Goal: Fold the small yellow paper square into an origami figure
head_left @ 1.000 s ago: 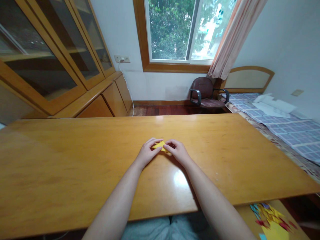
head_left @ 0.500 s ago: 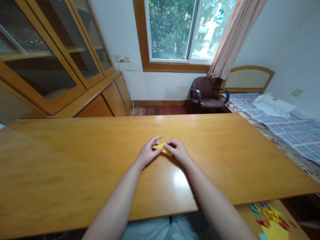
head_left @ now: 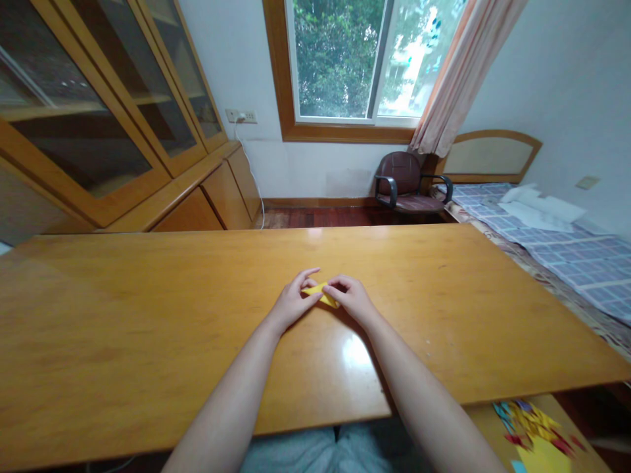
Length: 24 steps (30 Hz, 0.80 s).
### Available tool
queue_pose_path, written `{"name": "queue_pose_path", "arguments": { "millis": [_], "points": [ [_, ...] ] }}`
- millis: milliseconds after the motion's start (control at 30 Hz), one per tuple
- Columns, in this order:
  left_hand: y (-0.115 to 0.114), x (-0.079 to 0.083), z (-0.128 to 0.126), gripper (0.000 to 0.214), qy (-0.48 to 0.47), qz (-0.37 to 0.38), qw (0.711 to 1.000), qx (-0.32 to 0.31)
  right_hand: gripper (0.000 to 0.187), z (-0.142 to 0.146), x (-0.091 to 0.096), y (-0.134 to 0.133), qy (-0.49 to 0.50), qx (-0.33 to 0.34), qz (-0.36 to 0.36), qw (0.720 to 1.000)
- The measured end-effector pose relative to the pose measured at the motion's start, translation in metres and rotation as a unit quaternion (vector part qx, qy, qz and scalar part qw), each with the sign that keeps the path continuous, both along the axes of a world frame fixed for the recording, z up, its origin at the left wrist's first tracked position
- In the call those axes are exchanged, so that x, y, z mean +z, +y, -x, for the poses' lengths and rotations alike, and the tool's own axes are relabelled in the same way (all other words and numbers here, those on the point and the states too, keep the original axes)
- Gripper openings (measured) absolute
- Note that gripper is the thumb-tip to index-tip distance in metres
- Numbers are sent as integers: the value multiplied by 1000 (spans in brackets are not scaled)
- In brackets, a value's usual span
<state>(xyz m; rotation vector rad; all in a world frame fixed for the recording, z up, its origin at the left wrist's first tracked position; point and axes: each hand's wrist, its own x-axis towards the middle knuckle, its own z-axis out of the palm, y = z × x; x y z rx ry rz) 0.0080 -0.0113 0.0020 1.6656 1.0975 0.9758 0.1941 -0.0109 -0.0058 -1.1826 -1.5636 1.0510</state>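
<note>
A small folded piece of yellow paper (head_left: 329, 300) is held just over the wooden table, between my two hands. My left hand (head_left: 292, 302) grips its left side with the thumb in front, while the index finger stretches out above it. On the right, my right hand (head_left: 351, 294) pinches the upper part of the paper between thumb and fingers. Some of the folds are covered by my fingers, and the exact folded shape is too small to make out.
The wooden table (head_left: 148, 328) spreads wide around my hands. Lower right, below the tabletop, a surface carries yellow paper (head_left: 545, 456) and several coloured paper pieces (head_left: 530, 420). Beyond stand a chair (head_left: 401, 180), a bed (head_left: 566, 243) and a glass-door cabinet (head_left: 162, 154).
Almost nothing differs. Both hands keep their grip on the yellow paper, in nearly the same place.
</note>
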Motion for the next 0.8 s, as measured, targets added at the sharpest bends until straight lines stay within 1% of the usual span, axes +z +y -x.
{"name": "queue_pose_path", "arguments": {
  "millis": [300, 500, 800],
  "points": [
    [0, -2, 0, 55, -4, 0, 1000, -4, 25, 0, 2, -1, 1, 5, 6, 1000],
    [0, -2, 1, 55, 1, -9, 1000, -6, 26, 0, 3, -2, 11, 22, 24, 999],
    [0, -4, 1, 54, -2, -8, 1000, 10, 29, 1, 10, -4, 39, 11, 47, 998]
  ]
}}
